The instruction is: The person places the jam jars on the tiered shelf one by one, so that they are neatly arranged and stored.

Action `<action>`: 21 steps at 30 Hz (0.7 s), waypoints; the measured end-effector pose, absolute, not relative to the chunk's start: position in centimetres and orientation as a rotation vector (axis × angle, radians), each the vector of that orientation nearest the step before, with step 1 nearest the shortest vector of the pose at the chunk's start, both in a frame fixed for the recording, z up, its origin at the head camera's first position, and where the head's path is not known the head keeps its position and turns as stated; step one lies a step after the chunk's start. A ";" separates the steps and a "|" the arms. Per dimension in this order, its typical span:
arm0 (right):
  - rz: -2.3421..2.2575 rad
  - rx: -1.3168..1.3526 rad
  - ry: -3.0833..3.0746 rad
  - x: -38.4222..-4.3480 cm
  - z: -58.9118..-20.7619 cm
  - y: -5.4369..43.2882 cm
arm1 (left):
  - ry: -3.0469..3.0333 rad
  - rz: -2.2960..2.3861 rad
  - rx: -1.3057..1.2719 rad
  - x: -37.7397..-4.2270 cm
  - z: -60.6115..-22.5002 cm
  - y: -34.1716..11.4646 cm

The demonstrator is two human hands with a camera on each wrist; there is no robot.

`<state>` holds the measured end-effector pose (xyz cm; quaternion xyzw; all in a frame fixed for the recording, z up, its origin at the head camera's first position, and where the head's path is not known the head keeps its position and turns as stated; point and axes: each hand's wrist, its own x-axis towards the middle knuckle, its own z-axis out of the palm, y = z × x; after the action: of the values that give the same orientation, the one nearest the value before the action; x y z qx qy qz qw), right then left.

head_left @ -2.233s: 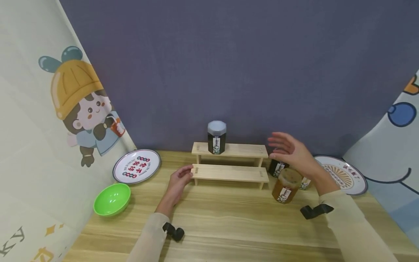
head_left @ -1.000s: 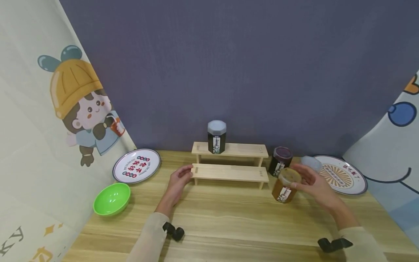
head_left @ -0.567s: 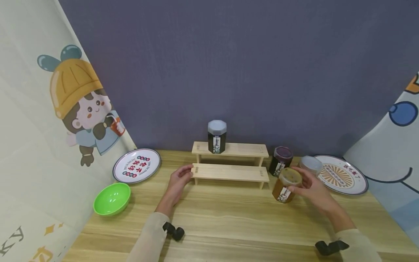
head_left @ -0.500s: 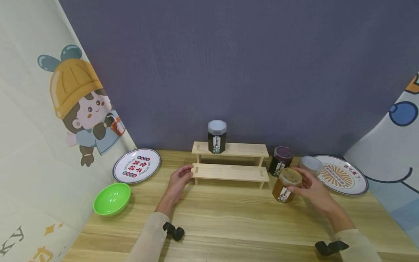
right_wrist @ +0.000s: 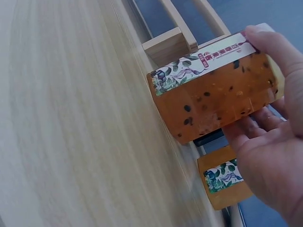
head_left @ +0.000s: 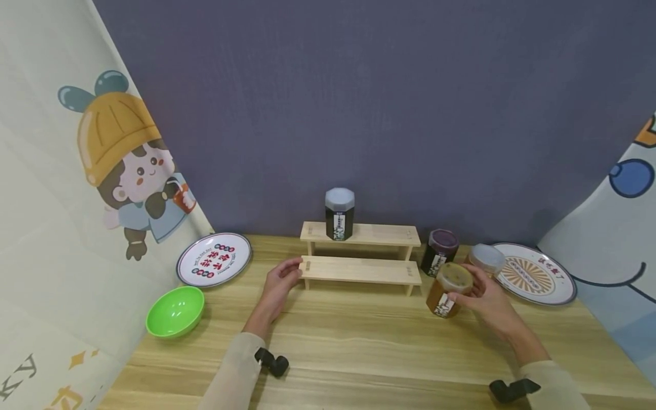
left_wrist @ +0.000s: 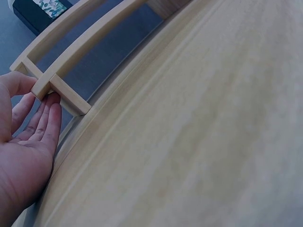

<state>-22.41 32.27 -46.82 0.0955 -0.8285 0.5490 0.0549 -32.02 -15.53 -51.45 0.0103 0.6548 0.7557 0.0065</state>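
Note:
My left hand (head_left: 277,286) pinches the left end of the lower tier of a two-tier wooden rack (head_left: 359,270); in the left wrist view the thumb is above the board (left_wrist: 71,52) and the fingers below. With my right hand (head_left: 487,300) I grip an amber jar (head_left: 443,300) of seedy jam, thumb on its near side and fingers behind. It stands upright on the table, right of the rack. In the right wrist view dark seeds show through this jar (right_wrist: 208,101). A dark jar with a pale lid (head_left: 340,215) stands on the upper tier's left part.
Behind the gripped jar stand a dark purple-lidded jar (head_left: 439,252) and a white-lidded amber jar (head_left: 486,259), close together. A patterned plate (head_left: 556,285) lies at right. On the left are another plate (head_left: 192,262) and a green bowl (head_left: 176,312). A dark cloth (head_left: 379,114) hangs behind the table.
From beside the upper tier, my right hand has come down and toward me onto the amber jar, uncovering the purple-lidded jar. Its fingers have since shifted slightly. My left hand stays put.

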 end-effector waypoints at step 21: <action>1.584 0.195 -2.449 -22.6 -47.3 31.8 | 2.043 2.374 0.022 -32.0 -51.3 -15.5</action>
<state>-22.62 31.83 -47.29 0.0665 -0.8328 0.5386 0.1092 -31.99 -15.46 -51.34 0.0071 0.6523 0.7579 0.0047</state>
